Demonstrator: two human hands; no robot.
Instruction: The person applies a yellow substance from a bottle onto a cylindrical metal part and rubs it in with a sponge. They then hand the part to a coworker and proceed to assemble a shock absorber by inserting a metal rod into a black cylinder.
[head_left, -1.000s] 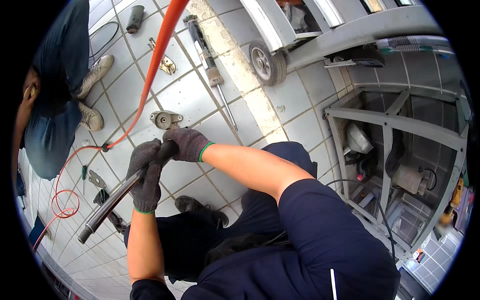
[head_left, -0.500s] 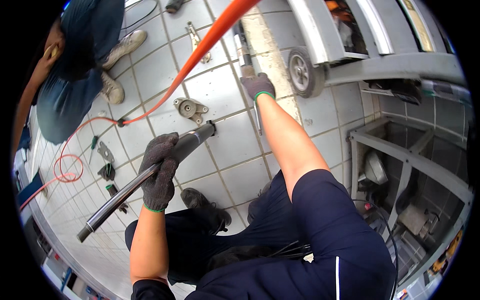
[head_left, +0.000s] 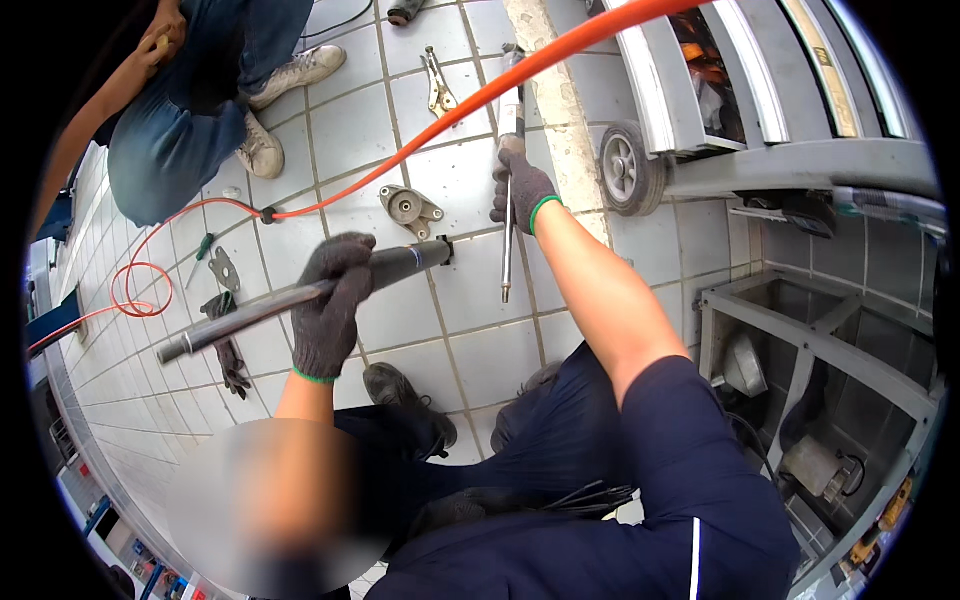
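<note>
My left hand (head_left: 335, 305), in a dark knit glove, is wrapped round a shock absorber (head_left: 408, 262). Its black tube points away to the right, and its shiny rod slants toward the near left. My right hand (head_left: 525, 195), gloved too, grips a second, worn shock absorber (head_left: 511, 115) beside a pale strip on the floor. The thin rod of this one points back toward me. Between the hands, a round metal mount with lugs (head_left: 407, 206) lies on the tiles. Locking pliers (head_left: 437, 88) lie farther off.
An orange hose (head_left: 420, 142) crosses above the floor. At left lie a screwdriver (head_left: 204, 246), a metal plate (head_left: 224, 268) and a dark glove (head_left: 230, 362). A co-worker's knee (head_left: 165, 165) is at far left. On the right are a cart wheel (head_left: 622, 168) and a grey metal frame (head_left: 800, 327).
My left hand has swung the shock absorber flatter, its rod end rising in view. My right hand now holds the second one lower on its body. The view has shifted slightly.
</note>
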